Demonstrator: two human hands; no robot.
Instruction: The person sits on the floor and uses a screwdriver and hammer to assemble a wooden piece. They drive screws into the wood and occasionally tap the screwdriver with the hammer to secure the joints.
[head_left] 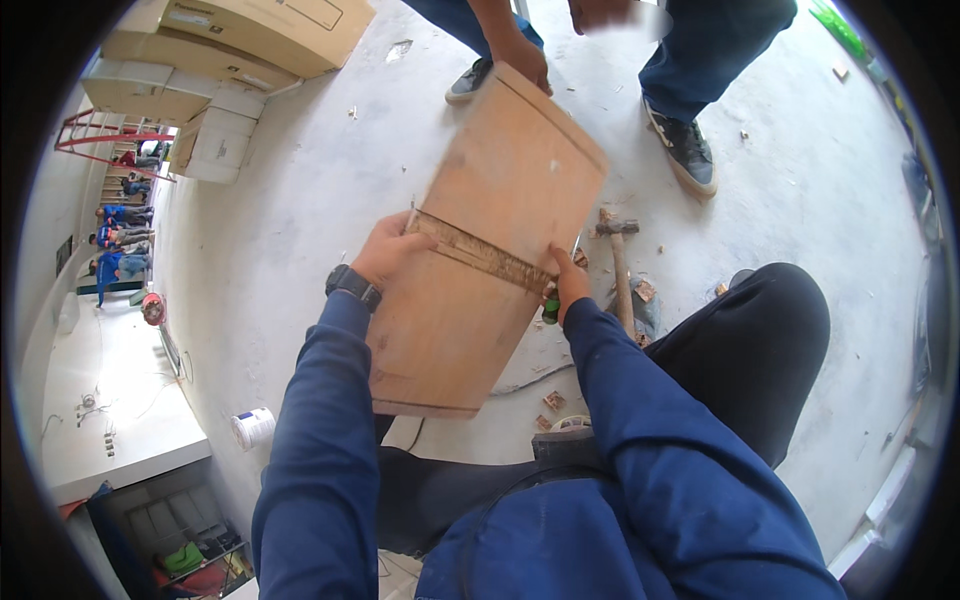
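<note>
A flat wooden board (455, 320) with a rough channel cut across its middle is held up in front of me. My left hand (390, 250) grips its left edge at the channel, thumb on the face. On the opposite edge, my right hand (571, 282) closes round the board, also with its thumb on the face. A co-worker's hand (520, 62) touches the board's far end. Just right of the board, a hammer (620, 265) with a wooden handle lies on the floor. A small green and black object (551, 305) shows beside my right hand; its kind is unclear.
Wood chips (553, 400) litter the pale floor. The co-worker's shoes (685, 150) stand beyond the board. Cardboard boxes (230, 45) are stacked at the far left. A white tub (252, 428) stands left of my arm, near a white counter (120, 400). Several people are in the distance.
</note>
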